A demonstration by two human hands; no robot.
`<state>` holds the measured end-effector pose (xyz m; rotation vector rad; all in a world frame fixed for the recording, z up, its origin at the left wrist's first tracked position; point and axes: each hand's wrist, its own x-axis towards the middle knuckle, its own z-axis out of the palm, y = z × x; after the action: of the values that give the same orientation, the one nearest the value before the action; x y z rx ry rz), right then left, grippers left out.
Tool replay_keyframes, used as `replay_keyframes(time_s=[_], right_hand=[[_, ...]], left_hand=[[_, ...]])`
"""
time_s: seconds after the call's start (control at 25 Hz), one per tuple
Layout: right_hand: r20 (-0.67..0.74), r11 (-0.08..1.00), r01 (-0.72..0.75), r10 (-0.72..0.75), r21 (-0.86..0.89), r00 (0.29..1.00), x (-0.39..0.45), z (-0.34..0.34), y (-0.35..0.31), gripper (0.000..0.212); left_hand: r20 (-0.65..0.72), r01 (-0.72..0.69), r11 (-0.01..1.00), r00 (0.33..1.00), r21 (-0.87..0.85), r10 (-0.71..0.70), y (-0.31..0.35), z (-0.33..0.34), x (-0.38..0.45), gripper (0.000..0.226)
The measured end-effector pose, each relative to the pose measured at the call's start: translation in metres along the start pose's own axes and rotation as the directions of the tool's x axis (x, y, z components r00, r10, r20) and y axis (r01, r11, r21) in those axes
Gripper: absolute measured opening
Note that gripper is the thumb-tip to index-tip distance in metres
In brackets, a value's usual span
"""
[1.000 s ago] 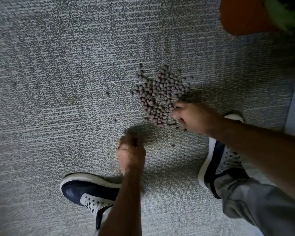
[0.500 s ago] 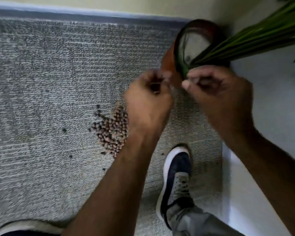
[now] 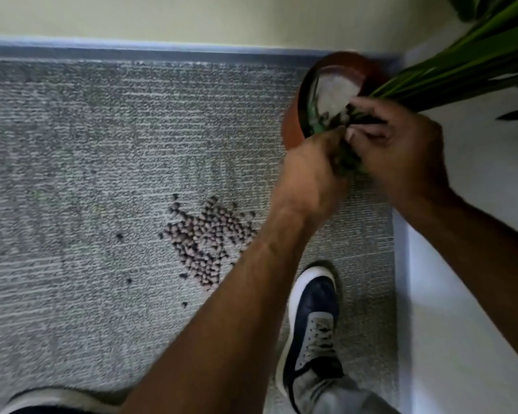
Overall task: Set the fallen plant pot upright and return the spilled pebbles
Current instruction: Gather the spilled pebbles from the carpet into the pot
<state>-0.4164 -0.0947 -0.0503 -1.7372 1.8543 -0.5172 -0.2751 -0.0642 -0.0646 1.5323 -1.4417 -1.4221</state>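
Observation:
The brown plant pot (image 3: 293, 127) stands upright in the corner of the grey carpet, with white filling inside and long green leaves (image 3: 461, 73) leaning to the right. My left hand (image 3: 308, 177) and my right hand (image 3: 401, 144) meet over the pot's near rim, both with fingers bunched shut. What they hold is hidden inside the fingers and blurred. A pile of small brown pebbles (image 3: 207, 237) lies on the carpet, below and to the left of the pot, partly under my left forearm.
A few stray pebbles (image 3: 119, 236) lie left of the pile. My right shoe (image 3: 311, 318) stands just below the pile and my left shoe (image 3: 57, 401) shows at the bottom edge. A skirting board (image 3: 132, 49) runs along the back wall, and a white surface (image 3: 476, 234) borders the carpet on the right.
Both hands pinched at the pebble pile on the carpet, then rose with closed fingers to the pot's rim. The view lifted from the floor toward the corner.

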Motion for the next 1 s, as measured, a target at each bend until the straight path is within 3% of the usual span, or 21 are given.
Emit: replay_keyframes(time_s=[0.08,0.2,0.32,0.48,0.6,0.76,0.88,1.0], right_hand=[[-0.004,1.000,0.020,-0.020,-0.010,1.000,-0.008,0.008,-0.001,0.043],[-0.020,0.990,0.125,-0.127,-0.066,0.992,-0.028,0.025,-0.008,0.041],[0.074,0.984,0.176,-0.177,0.014,0.981,-0.055,0.059,-0.022,0.041],[0.361,0.986,0.164,-0.148,-0.013,0.921,-0.082,0.118,-0.024,0.062],[0.559,0.978,0.159,-0.059,-0.133,0.827,-0.093,0.151,-0.001,0.089],[0.696,0.943,0.164,0.089,-0.288,0.712,-0.092,0.187,0.031,0.112],[0.710,0.909,0.181,0.157,-0.376,0.687,-0.089,0.210,0.046,0.125],[0.723,0.910,0.164,0.182,-0.381,0.667,-0.088,0.224,0.048,0.122]], left_hand=[[-0.088,0.043,0.995,0.995,-0.094,-0.051,-0.028,-0.006,-0.030,0.036],[-0.153,0.284,0.953,0.942,-0.101,-0.297,-0.096,-0.019,-0.090,0.034],[-0.238,0.456,0.884,0.874,0.099,-0.424,-0.170,-0.044,-0.153,0.031],[-0.329,0.621,0.721,0.780,0.308,-0.532,-0.228,-0.083,-0.201,0.043],[-0.315,0.601,0.634,0.798,0.487,-0.514,-0.242,-0.112,-0.207,0.066],[-0.145,0.466,0.598,0.851,0.652,-0.505,-0.252,-0.151,-0.182,0.103],[-0.090,0.424,0.561,0.846,0.711,-0.525,-0.258,-0.158,-0.163,0.104],[-0.121,0.433,0.556,0.852,0.709,-0.509,-0.259,-0.149,-0.159,0.095]])
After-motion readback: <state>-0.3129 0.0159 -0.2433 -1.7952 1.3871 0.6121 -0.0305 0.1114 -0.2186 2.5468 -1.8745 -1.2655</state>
